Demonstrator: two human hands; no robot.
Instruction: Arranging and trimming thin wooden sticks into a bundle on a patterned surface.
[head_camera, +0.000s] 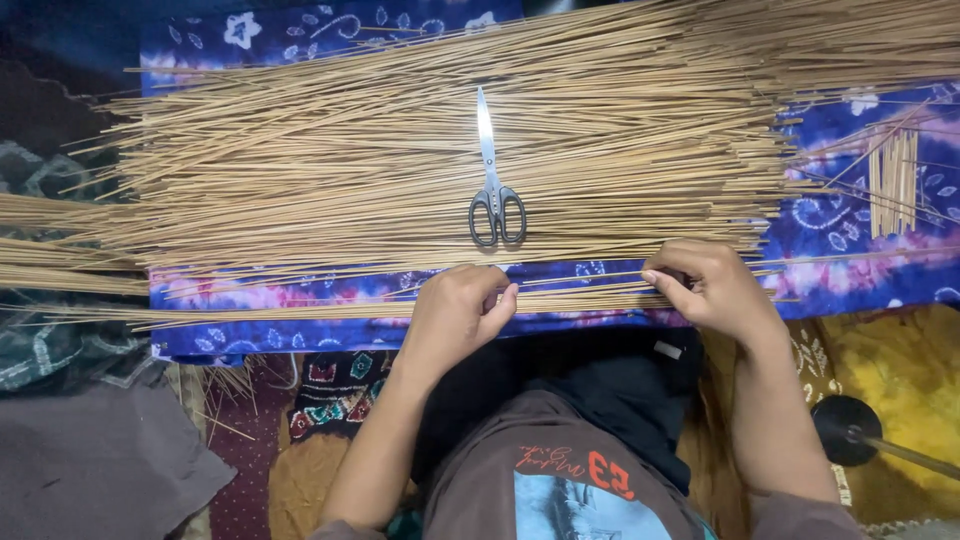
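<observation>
Between the two hands, a few thin bamboo sticks (580, 278) run level across the near edge of a blue tie-dyed cloth (830, 225). Left hand (455, 315) is curled closed, thumb and fingers pinching those sticks; right hand (710, 285) pinches the same sticks farther along, fingertips (652, 277) pressed together on them. Just beyond both grips lies a broad heap of sticks (400, 170), with grey-handled scissors (494, 195) resting on top, blades pointing away. Beyond the right hand sits a small bundle of short sticks (893, 180).
</observation>
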